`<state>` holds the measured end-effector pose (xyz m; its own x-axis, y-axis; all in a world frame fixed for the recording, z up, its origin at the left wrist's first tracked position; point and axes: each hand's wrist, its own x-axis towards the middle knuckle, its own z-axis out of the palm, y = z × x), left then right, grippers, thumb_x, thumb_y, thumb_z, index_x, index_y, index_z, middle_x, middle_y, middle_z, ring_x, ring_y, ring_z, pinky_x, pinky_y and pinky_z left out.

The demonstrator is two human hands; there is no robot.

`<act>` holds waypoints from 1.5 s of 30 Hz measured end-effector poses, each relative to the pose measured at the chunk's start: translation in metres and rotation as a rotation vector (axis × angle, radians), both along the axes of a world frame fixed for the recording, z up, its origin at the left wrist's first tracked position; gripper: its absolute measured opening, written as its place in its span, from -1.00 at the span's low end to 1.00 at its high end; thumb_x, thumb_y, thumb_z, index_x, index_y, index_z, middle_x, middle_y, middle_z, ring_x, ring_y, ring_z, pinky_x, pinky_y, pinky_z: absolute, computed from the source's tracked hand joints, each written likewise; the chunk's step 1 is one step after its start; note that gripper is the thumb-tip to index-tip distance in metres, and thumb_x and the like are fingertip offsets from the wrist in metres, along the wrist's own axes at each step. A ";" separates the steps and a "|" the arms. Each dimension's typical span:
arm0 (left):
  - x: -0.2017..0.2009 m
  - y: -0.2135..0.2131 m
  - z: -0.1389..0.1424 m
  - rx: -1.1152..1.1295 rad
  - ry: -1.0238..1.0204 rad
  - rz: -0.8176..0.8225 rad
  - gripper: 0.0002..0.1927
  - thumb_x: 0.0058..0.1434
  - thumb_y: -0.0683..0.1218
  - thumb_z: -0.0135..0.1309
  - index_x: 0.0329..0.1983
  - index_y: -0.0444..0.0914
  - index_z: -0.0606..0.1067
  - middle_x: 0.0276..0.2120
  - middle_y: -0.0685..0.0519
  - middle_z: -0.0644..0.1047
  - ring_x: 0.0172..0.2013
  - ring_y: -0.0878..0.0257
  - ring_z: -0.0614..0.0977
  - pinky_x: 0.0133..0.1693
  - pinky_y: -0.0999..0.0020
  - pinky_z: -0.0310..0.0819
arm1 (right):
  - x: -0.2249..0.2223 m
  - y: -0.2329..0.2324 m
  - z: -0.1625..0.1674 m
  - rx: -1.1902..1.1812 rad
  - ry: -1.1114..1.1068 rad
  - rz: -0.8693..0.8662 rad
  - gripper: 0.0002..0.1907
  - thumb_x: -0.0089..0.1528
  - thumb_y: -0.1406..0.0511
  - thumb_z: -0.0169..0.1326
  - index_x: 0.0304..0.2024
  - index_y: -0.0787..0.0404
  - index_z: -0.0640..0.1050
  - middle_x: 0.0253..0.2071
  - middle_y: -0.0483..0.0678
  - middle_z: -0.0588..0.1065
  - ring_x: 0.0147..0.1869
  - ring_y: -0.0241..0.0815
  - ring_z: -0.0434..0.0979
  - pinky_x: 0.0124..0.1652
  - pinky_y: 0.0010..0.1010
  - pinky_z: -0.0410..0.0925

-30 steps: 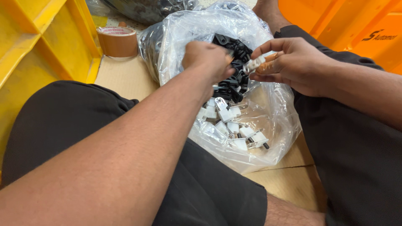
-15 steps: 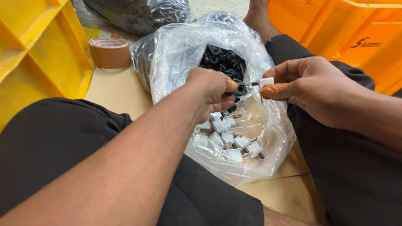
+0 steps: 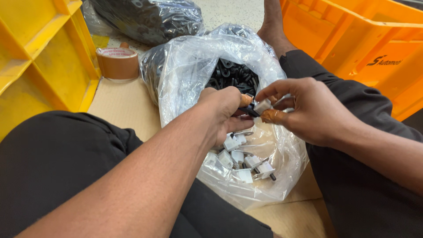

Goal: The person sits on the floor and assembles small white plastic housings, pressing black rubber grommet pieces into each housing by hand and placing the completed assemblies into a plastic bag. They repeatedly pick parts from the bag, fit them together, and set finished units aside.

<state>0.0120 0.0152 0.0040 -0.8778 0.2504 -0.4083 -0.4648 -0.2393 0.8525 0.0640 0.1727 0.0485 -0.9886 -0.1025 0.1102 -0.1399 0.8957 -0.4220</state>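
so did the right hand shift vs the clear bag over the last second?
Yes, slightly. The right hand has dropped from the top of the black parts in the clear bag to their lower edge, still meeting the left hand.

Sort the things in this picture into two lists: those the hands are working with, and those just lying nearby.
In use: left hand, right hand, small white part, clear plastic bag, white parts, black parts.
Lying about: tape roll, yellow crate, orange crate, dark bag.

Workshop floor — crates (image 3: 361,48), bagged parts (image 3: 240,161).
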 end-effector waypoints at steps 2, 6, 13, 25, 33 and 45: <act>-0.002 -0.001 -0.002 0.119 0.051 -0.025 -0.81 0.26 -0.22 0.09 -0.17 -0.50 0.54 -0.24 -0.17 0.58 -0.23 0.08 0.70 -0.15 0.27 0.77 | -0.001 0.001 0.000 -0.093 -0.055 -0.029 -0.56 0.12 0.31 0.31 0.08 0.15 0.63 -0.25 -0.03 0.66 -0.14 -0.22 0.70 -0.13 -0.42 0.55; -0.011 -0.001 -0.004 0.275 0.221 -0.160 -0.76 0.17 -0.25 0.16 -0.11 -0.46 0.57 -0.17 -0.13 0.64 -0.16 0.21 0.70 -0.06 0.45 0.71 | -0.007 0.010 0.002 -0.499 -0.075 -0.083 -0.62 0.13 0.46 0.17 0.03 0.37 0.54 -0.14 0.06 0.63 -0.08 -0.15 0.70 -0.04 -0.38 0.55; -0.018 0.008 -0.011 0.338 0.210 -0.170 -0.65 0.27 -0.20 0.07 0.09 -0.46 0.51 -0.07 -0.16 0.58 -0.18 0.23 0.67 -0.08 0.49 0.70 | -0.009 0.019 0.001 -0.742 -0.058 -0.012 -0.68 0.23 0.56 -0.05 0.04 0.43 0.50 -0.01 0.06 0.56 0.03 -0.13 0.65 0.01 -0.24 0.53; -0.008 0.003 -0.002 -0.578 1.166 -0.079 -0.77 0.02 -0.20 0.31 -0.22 -0.30 0.67 -0.27 -0.04 0.73 -0.30 0.25 0.76 -0.18 0.40 0.69 | -0.014 0.018 -0.003 -1.105 -0.468 -0.470 -0.76 0.40 0.35 -0.22 -0.02 0.33 0.43 -0.10 0.05 0.51 -0.07 -0.23 0.52 -0.05 -0.34 0.48; -0.011 0.005 0.002 0.142 -0.027 -0.128 -0.60 0.41 -0.09 -0.10 0.11 -0.55 0.34 -0.06 -0.35 0.53 -0.12 -0.03 0.70 -0.04 0.29 0.75 | -0.018 0.025 -0.006 -0.659 -0.033 -0.145 -0.73 0.25 0.44 0.09 0.01 0.35 0.56 -0.16 0.00 0.59 -0.17 -0.27 0.60 -0.15 -0.49 0.48; -0.021 0.019 -0.009 0.294 0.060 -0.223 -0.74 0.34 -0.15 -0.03 -0.10 -0.48 0.50 -0.20 -0.17 0.58 -0.25 0.14 0.70 -0.18 0.39 0.76 | -0.012 0.020 -0.005 -0.392 0.139 -0.136 -0.71 0.24 0.41 0.17 0.01 0.40 0.61 -0.20 0.05 0.63 -0.25 -0.28 0.59 -0.28 -0.51 0.46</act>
